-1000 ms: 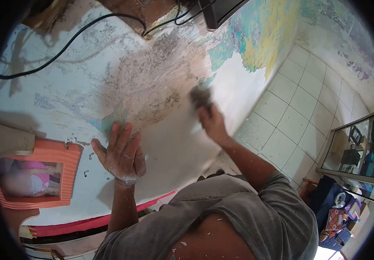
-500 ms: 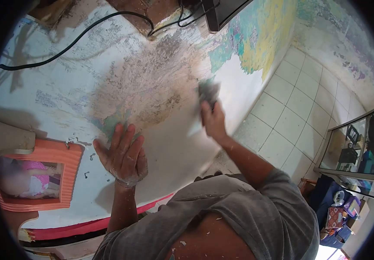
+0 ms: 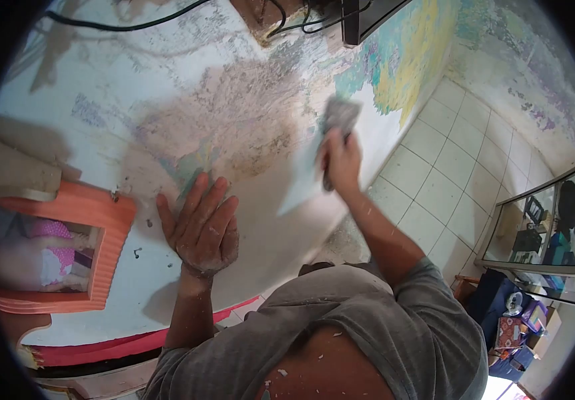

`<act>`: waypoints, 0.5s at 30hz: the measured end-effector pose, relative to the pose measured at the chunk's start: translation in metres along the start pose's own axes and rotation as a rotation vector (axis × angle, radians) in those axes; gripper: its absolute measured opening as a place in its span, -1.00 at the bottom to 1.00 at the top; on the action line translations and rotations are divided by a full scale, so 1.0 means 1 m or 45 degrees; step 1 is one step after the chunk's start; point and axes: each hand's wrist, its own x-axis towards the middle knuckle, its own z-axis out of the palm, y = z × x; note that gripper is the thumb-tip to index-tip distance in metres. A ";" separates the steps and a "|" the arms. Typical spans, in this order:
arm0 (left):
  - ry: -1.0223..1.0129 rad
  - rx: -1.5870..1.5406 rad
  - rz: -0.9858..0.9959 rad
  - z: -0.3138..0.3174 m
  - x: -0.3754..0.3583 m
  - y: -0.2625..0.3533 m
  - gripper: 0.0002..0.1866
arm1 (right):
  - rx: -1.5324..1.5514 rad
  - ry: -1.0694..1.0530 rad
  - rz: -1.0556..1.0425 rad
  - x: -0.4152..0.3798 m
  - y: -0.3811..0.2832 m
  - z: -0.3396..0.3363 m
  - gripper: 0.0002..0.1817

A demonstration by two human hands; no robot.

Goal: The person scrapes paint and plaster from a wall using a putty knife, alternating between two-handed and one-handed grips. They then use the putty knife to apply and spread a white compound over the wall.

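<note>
My right hand [image 3: 342,160] grips a paint scraper [image 3: 344,115], its wide, dull blade lying at the wall [image 3: 247,203]. Part of the handle shows below my fist. Around the blade, white surface meets peeling turquoise and yellow paint [image 3: 394,73]. Lower on the left, my left hand [image 3: 204,230] rests against the wall with its fingers spread, holding nothing. Dust whitens its skin near the wrist. Between the two hands runs a rough, brownish bare patch [image 3: 254,150] with bits of green paint.
An orange-framed picture [image 3: 117,220] hangs left of my left hand. Above run a black cable [image 3: 127,27] and a dark screen-like object [image 3: 367,20]. Pale floor tiles [image 3: 427,180] lie to the right, with a glass cabinet [image 3: 494,267] and a pile of belongings [image 3: 511,327] beyond.
My right hand has moved up and slightly right with the scraper. The view has shifted a little; my left hand stays spread on the wall.
</note>
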 end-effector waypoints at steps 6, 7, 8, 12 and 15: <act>0.024 -0.049 -0.012 -0.001 0.001 0.001 -0.82 | -0.216 -0.198 -0.383 -0.043 0.042 0.015 -0.69; 0.028 -0.047 0.000 -0.002 0.001 0.001 -0.82 | -0.131 -0.230 -0.326 -0.046 0.033 0.016 -0.68; 0.024 -0.042 -0.002 -0.003 0.001 0.000 -0.82 | -0.054 -0.104 -0.148 -0.033 0.014 0.014 -0.66; 0.024 -0.056 0.033 -0.004 0.000 0.003 -0.84 | 0.020 0.083 -0.014 0.015 -0.014 0.007 -0.64; 0.063 -0.288 0.049 0.003 0.001 -0.001 -0.83 | 0.003 -0.334 0.140 -0.047 -0.007 0.012 -0.68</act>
